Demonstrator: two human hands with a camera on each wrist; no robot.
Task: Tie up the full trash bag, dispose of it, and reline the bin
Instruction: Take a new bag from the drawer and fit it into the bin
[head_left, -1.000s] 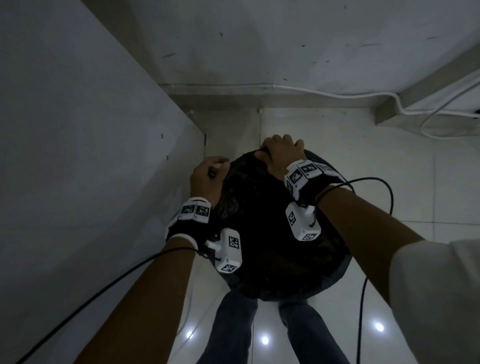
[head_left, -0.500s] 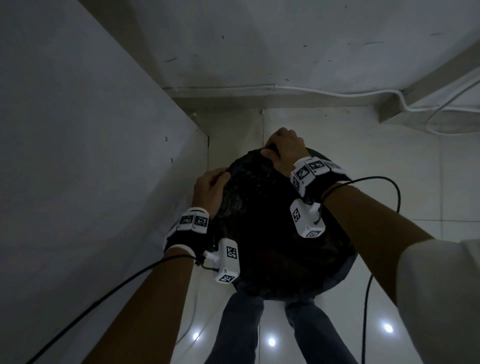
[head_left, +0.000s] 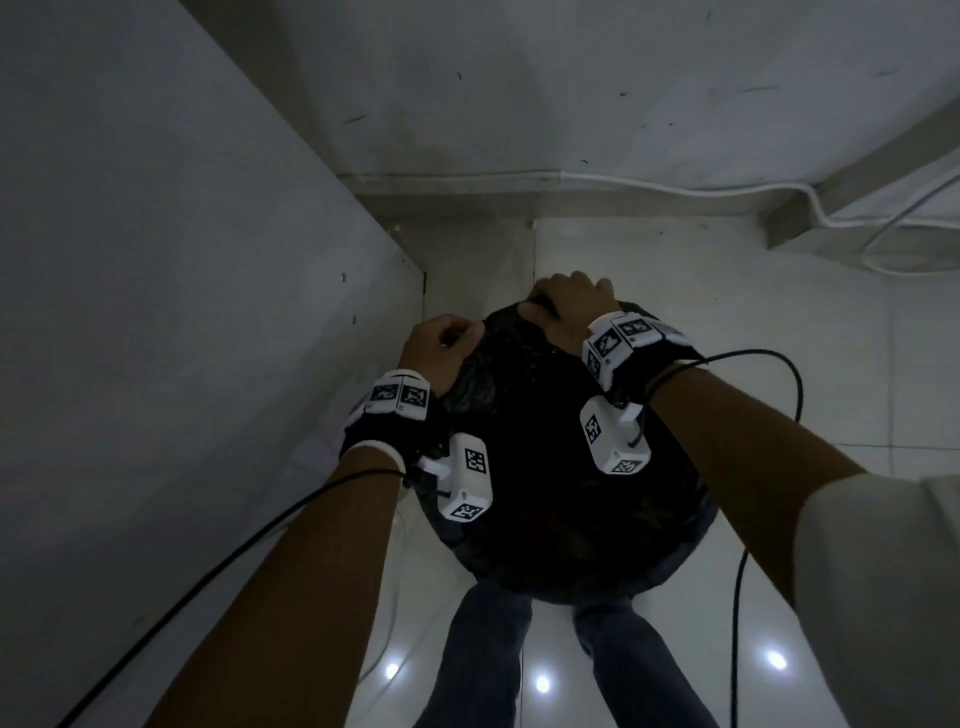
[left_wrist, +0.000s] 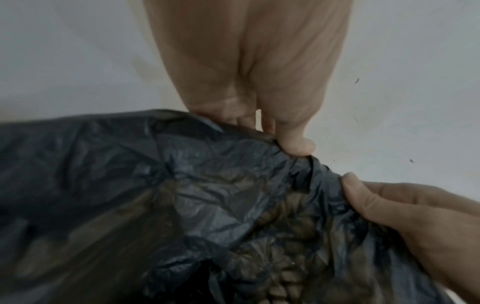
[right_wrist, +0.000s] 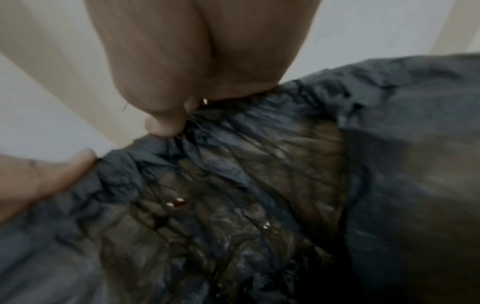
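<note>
We see the left hand (head_left: 439, 353) and right hand (head_left: 569, 306) both pinching the black trash bag's (head_left: 550, 493) far rim; glossy white tile floor (head_left: 779, 364), wall (head_left: 156, 312) left.

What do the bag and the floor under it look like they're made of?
Bag: thin dark plastic film, slightly glossy; it crumples into fine wrinkles where the left hand and right hand pinch its edge, and brownish contents show faintly through it. Floor: probably glazed white tile; grout lines cross it and it mirrors bright light spots.
</note>
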